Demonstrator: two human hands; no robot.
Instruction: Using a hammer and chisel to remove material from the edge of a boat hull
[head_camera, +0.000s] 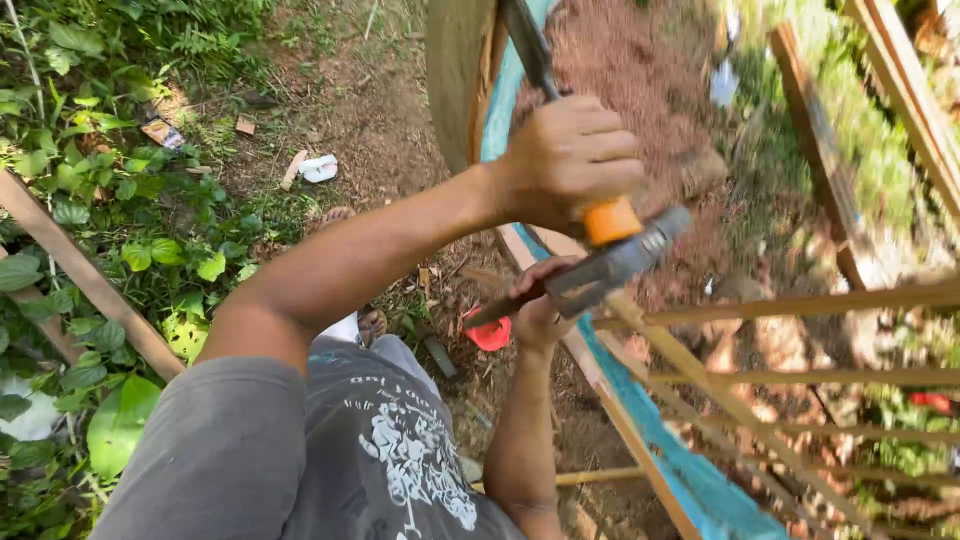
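Your right hand (565, 160) is squeezing the hammer (610, 262) just above your left hand (540, 305), whose fingers are pinching the wooden slat (800, 303).

Bare dirt ground (350, 110) with white scrap (320, 168), red scrap (490, 335), leafy plants (110, 200).

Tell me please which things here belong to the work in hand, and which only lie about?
In use:
left hand gripping a hammer
right hand at the wooden frame
blue sheet along the frame

Lying about:
white scrap on the soil
red piece
loose plank among leaves
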